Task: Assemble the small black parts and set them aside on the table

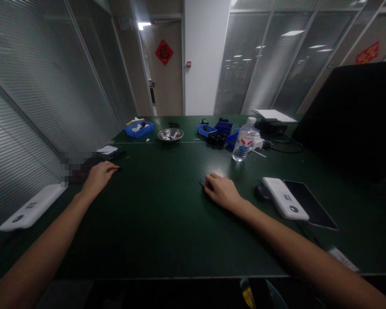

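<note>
My left hand is over the left side of the dark green table, its fingers pressed together in a pinch. Something small and dark shows at those fingertips, too small to make out. Right of the middle, my right hand is curled closed, resting low at the tabletop. A thin dark pointed object sticks out of it to the left; its kind cannot be told. Beyond my right hand stands a clear plastic water bottle with a red and white label.
A metal bowl with small pieces and a blue basket are at the back. Several blue trays and cables lie behind the bottle. White power banks flank my arms, beside a dark tablet. A black screen rises at right.
</note>
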A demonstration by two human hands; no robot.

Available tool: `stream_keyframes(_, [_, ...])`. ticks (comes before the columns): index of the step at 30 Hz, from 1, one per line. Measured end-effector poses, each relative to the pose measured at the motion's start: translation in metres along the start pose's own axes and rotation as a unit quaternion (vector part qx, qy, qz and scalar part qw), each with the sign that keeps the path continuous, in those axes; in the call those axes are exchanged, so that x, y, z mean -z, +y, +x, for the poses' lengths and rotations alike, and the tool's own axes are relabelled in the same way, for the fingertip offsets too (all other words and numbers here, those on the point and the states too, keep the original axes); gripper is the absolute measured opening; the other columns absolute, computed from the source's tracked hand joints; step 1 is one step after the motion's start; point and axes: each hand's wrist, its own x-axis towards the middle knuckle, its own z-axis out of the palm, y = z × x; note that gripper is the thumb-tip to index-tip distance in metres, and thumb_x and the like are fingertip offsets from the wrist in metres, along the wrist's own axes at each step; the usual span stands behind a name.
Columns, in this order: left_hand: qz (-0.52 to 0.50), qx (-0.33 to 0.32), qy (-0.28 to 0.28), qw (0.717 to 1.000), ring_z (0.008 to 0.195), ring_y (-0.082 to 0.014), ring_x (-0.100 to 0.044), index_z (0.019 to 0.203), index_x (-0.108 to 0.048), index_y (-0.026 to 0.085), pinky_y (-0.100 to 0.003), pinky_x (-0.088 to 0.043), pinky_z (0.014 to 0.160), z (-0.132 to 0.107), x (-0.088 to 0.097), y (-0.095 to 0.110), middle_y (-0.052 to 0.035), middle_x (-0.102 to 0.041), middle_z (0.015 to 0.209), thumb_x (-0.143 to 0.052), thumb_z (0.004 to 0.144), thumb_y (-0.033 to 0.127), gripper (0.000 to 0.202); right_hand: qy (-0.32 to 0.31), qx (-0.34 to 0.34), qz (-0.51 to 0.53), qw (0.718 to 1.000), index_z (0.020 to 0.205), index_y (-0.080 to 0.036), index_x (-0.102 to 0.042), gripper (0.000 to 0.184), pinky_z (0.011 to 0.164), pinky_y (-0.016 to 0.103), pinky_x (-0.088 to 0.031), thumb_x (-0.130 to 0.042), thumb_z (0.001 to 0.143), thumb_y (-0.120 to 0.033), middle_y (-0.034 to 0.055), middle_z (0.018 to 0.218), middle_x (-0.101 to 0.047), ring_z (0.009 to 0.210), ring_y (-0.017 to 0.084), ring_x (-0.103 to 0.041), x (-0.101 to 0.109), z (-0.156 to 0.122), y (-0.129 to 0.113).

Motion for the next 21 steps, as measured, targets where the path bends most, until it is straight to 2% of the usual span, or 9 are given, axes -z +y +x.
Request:
stream_keyframes(10, [0.027,0.004,-0.013,1.000,0.107,-0.0320,-0.066,0.102,-0.076,0.021,-0.044,-0.049,0.097,0.002,0.001,-0.001,-0.0123,-0.073,0.114,-0.048,0.092,0.047,0.039,-0.006,-0.005,0.013,1.000,0.101,-0.021,-0.058,0.016,0.062,0.026,-0.034,-0.050,0.102,-0.035,0.0047,0.103,-0.062,0.077,0.015,-0.059,0.003,0.000,-0.001])
stream_keyframes(15, [0.026,0.022,-0.035,0.999,0.106,-0.0316,-0.066,0.105,-0.074,0.020,-0.043,-0.050,0.096,0.003,0.004,0.006,-0.0124,-0.073,0.114,-0.049,0.090,0.043,0.037,-0.013,-0.007,0.029,0.999,0.101,-0.020,-0.059,0.016,0.063,0.025,-0.036,-0.053,0.101,-0.035,0.0046,0.103,-0.062,0.077,0.015,-0.059,0.004,0.000,-0.001])
stream_keyframes(21, [0.038,0.019,-0.017,0.999,0.108,-0.0314,-0.064,0.104,-0.073,0.019,-0.044,-0.049,0.098,-0.005,0.006,0.018,-0.0133,-0.071,0.115,-0.046,0.093,0.037,0.035,-0.017,-0.011,0.018,1.000,0.102,-0.020,-0.059,0.016,0.063,0.026,-0.036,-0.052,0.102,-0.034,0.0057,0.104,-0.062,0.079,0.016,-0.060,0.007,0.000,-0.003])
